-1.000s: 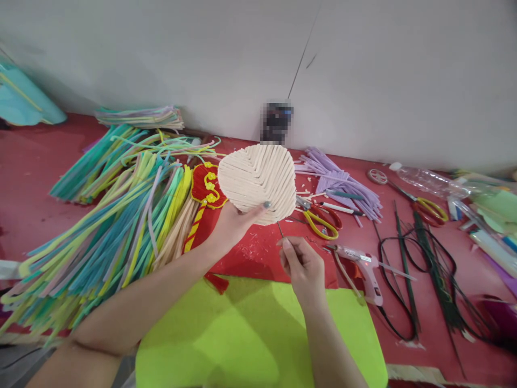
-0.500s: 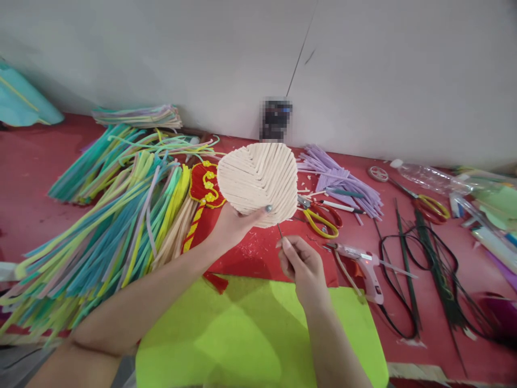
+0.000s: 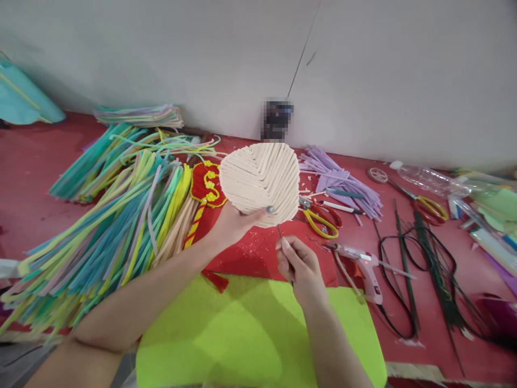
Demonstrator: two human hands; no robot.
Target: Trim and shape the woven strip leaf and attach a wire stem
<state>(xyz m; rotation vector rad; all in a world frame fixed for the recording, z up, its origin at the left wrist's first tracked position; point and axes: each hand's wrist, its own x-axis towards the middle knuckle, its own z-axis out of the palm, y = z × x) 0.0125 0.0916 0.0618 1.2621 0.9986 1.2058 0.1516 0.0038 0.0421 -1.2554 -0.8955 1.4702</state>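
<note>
My left hand (image 3: 234, 223) grips the lower edge of a cream leaf-shaped piece (image 3: 260, 180) made of glued strips, holding it up above the red table (image 3: 36, 178). My right hand (image 3: 297, 267) is just below it, fingers pinched on a thin dark wire stem (image 3: 279, 231) that runs up to the leaf's base. Both forearms reach over a lime-green sheet (image 3: 250, 339).
A big heap of coloured strips (image 3: 117, 215) lies left, with a red and yellow ornament (image 3: 204, 188). To the right lie purple strips (image 3: 339, 180), yellow-handled scissors (image 3: 321, 221), a glue gun (image 3: 361, 264), black wires (image 3: 424, 264), more scissors (image 3: 428, 207) and a plastic bottle (image 3: 428, 180).
The leaf piece has tilted and shifted slightly right in my left hand. My right hand has edged a little left, still pinching the wire.
</note>
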